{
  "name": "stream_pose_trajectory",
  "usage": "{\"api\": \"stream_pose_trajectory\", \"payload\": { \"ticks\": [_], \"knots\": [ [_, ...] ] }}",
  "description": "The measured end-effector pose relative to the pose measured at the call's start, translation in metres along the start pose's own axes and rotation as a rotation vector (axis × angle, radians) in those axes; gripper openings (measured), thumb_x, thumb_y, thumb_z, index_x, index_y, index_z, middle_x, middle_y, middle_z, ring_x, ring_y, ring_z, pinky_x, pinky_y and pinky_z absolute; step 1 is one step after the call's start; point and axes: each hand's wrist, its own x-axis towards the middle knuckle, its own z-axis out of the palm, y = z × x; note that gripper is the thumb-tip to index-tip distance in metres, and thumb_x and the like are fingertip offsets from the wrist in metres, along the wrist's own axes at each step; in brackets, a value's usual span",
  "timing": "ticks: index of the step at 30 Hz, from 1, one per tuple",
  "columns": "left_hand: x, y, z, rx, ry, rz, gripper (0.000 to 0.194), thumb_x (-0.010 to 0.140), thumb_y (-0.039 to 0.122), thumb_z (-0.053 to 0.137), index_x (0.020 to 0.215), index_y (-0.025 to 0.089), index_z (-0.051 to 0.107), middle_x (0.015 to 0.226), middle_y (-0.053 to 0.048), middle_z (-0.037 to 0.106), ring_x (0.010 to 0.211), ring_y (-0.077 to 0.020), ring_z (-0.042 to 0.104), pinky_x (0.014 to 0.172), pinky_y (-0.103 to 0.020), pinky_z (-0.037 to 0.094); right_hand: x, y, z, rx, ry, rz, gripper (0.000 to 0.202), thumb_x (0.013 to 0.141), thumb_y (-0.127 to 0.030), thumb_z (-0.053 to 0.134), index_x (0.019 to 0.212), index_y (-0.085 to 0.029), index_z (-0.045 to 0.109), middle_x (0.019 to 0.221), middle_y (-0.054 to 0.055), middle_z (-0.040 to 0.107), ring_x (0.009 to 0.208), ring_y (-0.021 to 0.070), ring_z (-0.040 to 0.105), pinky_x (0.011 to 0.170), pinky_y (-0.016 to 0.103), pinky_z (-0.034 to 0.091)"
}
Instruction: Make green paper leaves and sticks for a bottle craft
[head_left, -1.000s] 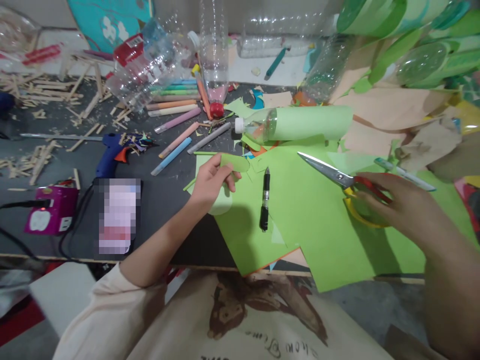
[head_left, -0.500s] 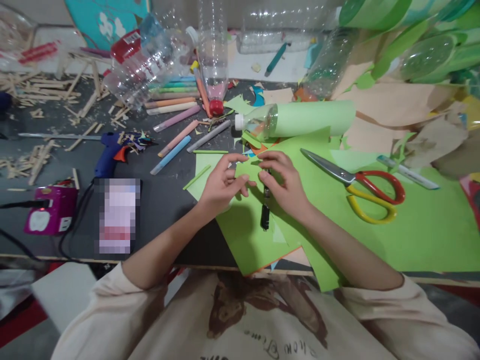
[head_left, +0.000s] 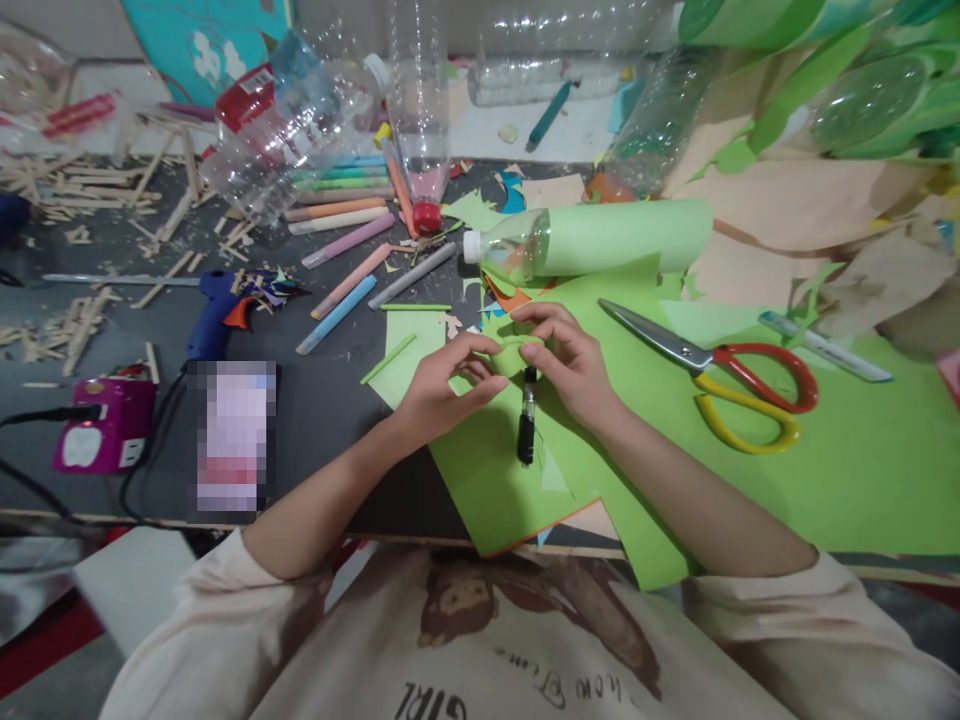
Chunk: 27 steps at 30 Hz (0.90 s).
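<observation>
Between my two hands is a small curled piece of green paper (head_left: 511,357). My right hand (head_left: 571,360) pinches its right side between thumb and fingers. On the other side, my left hand (head_left: 442,385) holds its left edge with fingertips and thumb. Just below them a black pen (head_left: 527,425) with a clear middle lies on large green paper sheets (head_left: 847,480). Scissors (head_left: 709,362) with one red and one yellow handle rest partly open to the right. Behind the hands lies a plastic bottle (head_left: 517,245), its body wrapped in pale green paper.
At left are a blue glue gun (head_left: 214,310), a purple box (head_left: 103,425) with a cable, a phone (head_left: 232,435) and scattered wooden sticks (head_left: 82,325). Several markers (head_left: 337,315) lie behind my left hand. Clear bottles (head_left: 421,110) and paper scraps (head_left: 810,200) fill the back.
The small green paper piece has turned and now looks curled, with its edge up. My left fingers have shifted slightly down, and the pen shows more fully.
</observation>
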Motion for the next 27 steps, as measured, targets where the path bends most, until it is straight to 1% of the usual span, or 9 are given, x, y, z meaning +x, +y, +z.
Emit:
{"api": "stream_pose_trajectory", "payload": {
  "ticks": [2, 4, 8, 10, 13, 16, 19, 23, 27],
  "knots": [
    [0.001, 0.003, -0.002, 0.050, -0.050, 0.060, 0.030, 0.094, 0.045, 0.058, 0.083, 0.018, 0.065, 0.077, -0.003, 0.068, 0.071, -0.0131, 0.066, 0.067, -0.024, 0.053, 0.001, 0.000, -0.001, 0.030, 0.016, 0.017, 0.036, 0.087, -0.052, 0.065, 0.067, -0.024, 0.058, 0.103, 0.004, 0.066, 0.104, 0.0223, 0.062, 0.096, 0.044, 0.048],
    [0.002, 0.005, -0.003, 0.119, -0.075, 0.114, 0.036, 0.098, 0.044, 0.052, 0.077, 0.018, 0.068, 0.079, -0.006, 0.072, 0.078, -0.0153, 0.069, 0.074, -0.026, 0.055, 0.001, 0.000, -0.001, 0.054, 0.026, 0.034, 0.036, 0.088, -0.054, 0.064, 0.069, -0.024, 0.058, 0.100, 0.003, 0.066, 0.101, 0.0217, 0.063, 0.095, 0.044, 0.048],
    [0.002, 0.005, -0.003, 0.175, -0.060, 0.171, 0.026, 0.095, 0.038, 0.060, 0.085, 0.019, 0.074, 0.087, -0.009, 0.076, 0.086, -0.0168, 0.071, 0.077, -0.027, 0.056, -0.001, 0.003, 0.001, 0.039, 0.059, 0.080, 0.030, 0.088, -0.057, 0.063, 0.089, -0.027, 0.059, 0.095, 0.002, 0.065, 0.094, 0.0201, 0.063, 0.090, 0.041, 0.051],
    [0.000, 0.003, -0.003, 0.164, -0.021, 0.138, 0.022, 0.093, 0.036, 0.062, 0.091, 0.018, 0.075, 0.093, -0.009, 0.075, 0.087, -0.0162, 0.071, 0.073, -0.025, 0.056, -0.004, 0.004, 0.002, 0.004, 0.089, 0.068, 0.035, 0.086, -0.057, 0.064, 0.108, -0.030, 0.057, 0.101, 0.002, 0.063, 0.093, 0.0198, 0.063, 0.086, 0.039, 0.053],
    [-0.003, -0.001, -0.003, 0.118, 0.072, 0.028, 0.024, 0.091, 0.037, 0.065, 0.103, 0.018, 0.073, 0.106, -0.010, 0.072, 0.073, -0.0116, 0.067, 0.065, -0.022, 0.055, -0.010, 0.005, 0.004, -0.032, 0.069, 0.032, 0.044, 0.089, -0.054, 0.063, 0.127, -0.036, 0.052, 0.109, 0.003, 0.063, 0.090, 0.0190, 0.064, 0.084, 0.039, 0.055],
    [-0.005, -0.003, -0.002, 0.058, 0.110, -0.046, 0.034, 0.090, 0.043, 0.066, 0.114, 0.020, 0.070, 0.120, -0.011, 0.065, 0.062, -0.0071, 0.062, 0.064, -0.023, 0.055, -0.012, 0.004, 0.004, -0.063, -0.013, -0.006, 0.034, 0.092, -0.047, 0.060, 0.124, -0.034, 0.059, 0.115, 0.005, 0.065, 0.091, 0.0192, 0.066, 0.085, 0.040, 0.056],
    [-0.007, -0.002, -0.001, 0.016, 0.068, -0.091, 0.041, 0.089, 0.048, 0.064, 0.122, 0.022, 0.066, 0.128, -0.013, 0.060, 0.064, -0.0072, 0.063, 0.066, -0.024, 0.057, -0.012, 0.000, 0.002, -0.080, -0.086, -0.034, 0.026, 0.092, -0.042, 0.061, 0.114, -0.029, 0.067, 0.112, 0.007, 0.068, 0.092, 0.0200, 0.066, 0.085, 0.040, 0.055],
    [-0.009, 0.003, 0.003, 0.030, 0.020, -0.140, 0.049, 0.090, 0.054, 0.060, 0.130, 0.026, 0.060, 0.136, -0.014, 0.054, 0.069, -0.0090, 0.066, 0.069, -0.026, 0.058, -0.010, -0.004, 0.003, -0.080, -0.127, -0.025, 0.027, 0.086, -0.043, 0.068, 0.109, -0.027, 0.068, 0.104, 0.007, 0.069, 0.093, 0.0213, 0.064, 0.081, 0.038, 0.055],
    [-0.011, 0.005, 0.006, 0.045, 0.012, -0.154, 0.054, 0.090, 0.059, 0.058, 0.134, 0.027, 0.055, 0.141, -0.016, 0.052, 0.071, -0.0093, 0.067, 0.070, -0.026, 0.058, -0.009, -0.005, 0.004, -0.063, -0.134, 0.055, 0.031, 0.086, -0.044, 0.067, 0.112, -0.026, 0.066, 0.112, 0.008, 0.068, 0.097, 0.0218, 0.063, 0.082, 0.038, 0.054]
  ]
}}
